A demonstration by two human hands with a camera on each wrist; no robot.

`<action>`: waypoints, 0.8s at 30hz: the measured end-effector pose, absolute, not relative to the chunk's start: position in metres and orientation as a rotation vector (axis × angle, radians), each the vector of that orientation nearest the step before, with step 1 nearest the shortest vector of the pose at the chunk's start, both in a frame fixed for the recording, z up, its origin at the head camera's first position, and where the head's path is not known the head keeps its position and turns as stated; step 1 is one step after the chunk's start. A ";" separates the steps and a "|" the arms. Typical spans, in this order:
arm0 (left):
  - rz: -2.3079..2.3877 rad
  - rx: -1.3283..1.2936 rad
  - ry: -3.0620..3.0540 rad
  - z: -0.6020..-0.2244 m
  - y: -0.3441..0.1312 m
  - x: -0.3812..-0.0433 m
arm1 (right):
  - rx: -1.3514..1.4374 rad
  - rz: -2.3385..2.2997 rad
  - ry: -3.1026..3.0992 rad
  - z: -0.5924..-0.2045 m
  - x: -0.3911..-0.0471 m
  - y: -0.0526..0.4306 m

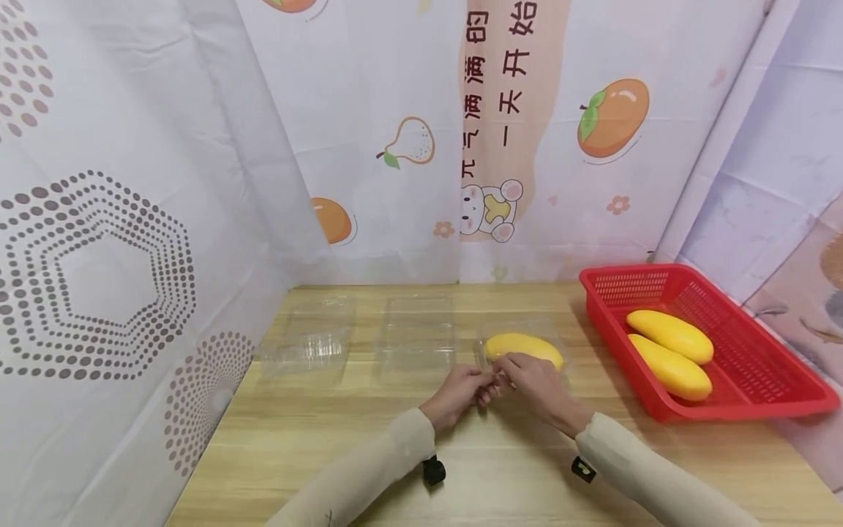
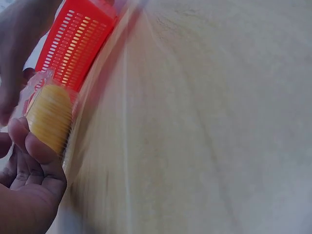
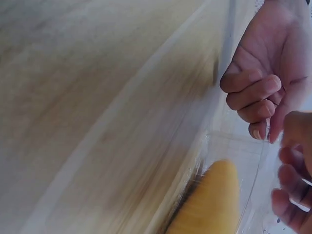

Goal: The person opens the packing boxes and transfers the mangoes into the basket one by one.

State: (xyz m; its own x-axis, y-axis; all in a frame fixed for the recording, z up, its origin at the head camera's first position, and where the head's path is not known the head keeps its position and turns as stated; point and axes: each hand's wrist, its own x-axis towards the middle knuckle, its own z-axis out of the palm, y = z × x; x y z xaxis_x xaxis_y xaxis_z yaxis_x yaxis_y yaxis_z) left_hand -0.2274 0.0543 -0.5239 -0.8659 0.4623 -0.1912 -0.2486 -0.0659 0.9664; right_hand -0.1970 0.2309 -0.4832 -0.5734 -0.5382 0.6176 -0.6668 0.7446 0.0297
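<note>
A yellow mango (image 1: pixel 523 347) lies inside a clear plastic box (image 3: pixel 253 163) on the table. At the box's near left corner, my left hand (image 1: pixel 459 395) pinches the thin edge between thumb and fingers. My right hand (image 1: pixel 536 384) is right beside it, fingers curled at the same edge, its fingertips partly hidden. In the left wrist view the mango (image 2: pixel 50 117) shows through ribbed clear plastic, just past the left hand (image 2: pixel 31 180). The right wrist view has both hands close together above the box edge, with the right hand (image 3: pixel 297 170) cut off by the frame.
A red basket (image 1: pixel 767 406) with two more mangoes (image 1: pixel 672 337) stands on the right. Two other clear plastic boxes, one in the middle (image 1: pixel 416 337) and one at the left (image 1: pixel 306 348), lie on the wooden table (image 1: pixel 487 476). A printed curtain (image 1: pixel 395 205) hangs behind.
</note>
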 end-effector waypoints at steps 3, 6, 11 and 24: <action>1.961 0.240 1.777 -0.521 0.054 -0.227 | 0.884 0.226 -2.348 -0.482 -0.194 0.237; 1.951 0.231 1.788 -0.519 0.054 -0.228 | 0.846 0.177 -2.361 -0.481 -0.192 0.243; 1.923 0.225 1.796 -0.518 0.053 -0.229 | 0.815 0.133 -2.339 -0.481 -0.189 0.256; 1.906 0.243 1.808 -0.517 0.054 -0.227 | 0.839 0.334 -2.300 -0.473 -0.190 0.271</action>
State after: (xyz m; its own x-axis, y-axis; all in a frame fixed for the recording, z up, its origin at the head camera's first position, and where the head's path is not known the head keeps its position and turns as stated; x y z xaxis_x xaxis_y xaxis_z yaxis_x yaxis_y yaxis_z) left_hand -0.2271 0.0542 -0.5171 -0.8603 0.4666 -0.2053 -0.2296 0.0048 0.9733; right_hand -0.1896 0.2709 -0.4732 -0.5779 -0.4797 0.6602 -0.6477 0.7618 -0.0134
